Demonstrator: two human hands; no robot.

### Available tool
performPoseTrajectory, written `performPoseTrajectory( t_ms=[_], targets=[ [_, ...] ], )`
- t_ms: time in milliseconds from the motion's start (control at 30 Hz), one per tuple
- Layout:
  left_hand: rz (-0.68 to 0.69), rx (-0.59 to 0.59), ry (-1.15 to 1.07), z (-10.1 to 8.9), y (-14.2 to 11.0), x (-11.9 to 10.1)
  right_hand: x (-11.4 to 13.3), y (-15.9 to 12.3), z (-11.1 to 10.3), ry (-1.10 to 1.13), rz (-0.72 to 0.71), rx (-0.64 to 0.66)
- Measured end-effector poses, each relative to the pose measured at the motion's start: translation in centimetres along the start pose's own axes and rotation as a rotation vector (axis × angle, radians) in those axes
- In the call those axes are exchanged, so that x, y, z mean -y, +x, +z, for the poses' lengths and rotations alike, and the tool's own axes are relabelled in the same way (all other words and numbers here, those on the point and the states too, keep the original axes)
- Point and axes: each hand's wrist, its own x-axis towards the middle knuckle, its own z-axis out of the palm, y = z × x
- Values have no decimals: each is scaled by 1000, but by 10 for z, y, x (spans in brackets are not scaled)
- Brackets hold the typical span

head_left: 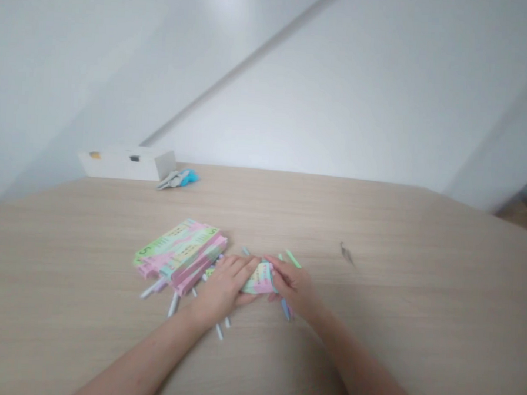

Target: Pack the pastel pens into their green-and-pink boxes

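Observation:
Both my hands meet over a small pastel paper bundle [259, 280] lying on the wooden table [372, 321]. My left hand [223, 287] lies over its left end with fingers pressed on top. My right hand [292, 284] pinches its right end. A larger stack of pastel pink and green paper notes [178, 253] sits just left of my left hand. Several thin pastel sticks [172, 303] lie scattered under and around my hands, with a green stick [293, 258] beyond my right hand.
A white box [126, 162] stands at the table's far left edge, with a blue and grey object [178, 179] beside it. A small dark mark [346, 252] shows on the tabletop to the right. White walls rise behind.

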Motion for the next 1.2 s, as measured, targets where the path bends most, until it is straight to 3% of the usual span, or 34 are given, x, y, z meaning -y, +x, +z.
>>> performPoseTrajectory(
  t_ms=[167, 367, 767, 1200],
  targets=[
    [-9, 22, 37, 2, 0, -1, -2, -2, 3, -120, -7, -30],
    [-19, 34, 50, 0, 1, -1, -3, -1, 11, 24, 108, -138],
    [-54, 9, 8, 2, 1, 5, 5, 3, 5, 386, 208, -6],
    [-38, -18, -4, -1, 2, 3, 3, 3, 4, 397, 196, -10]
  ],
)
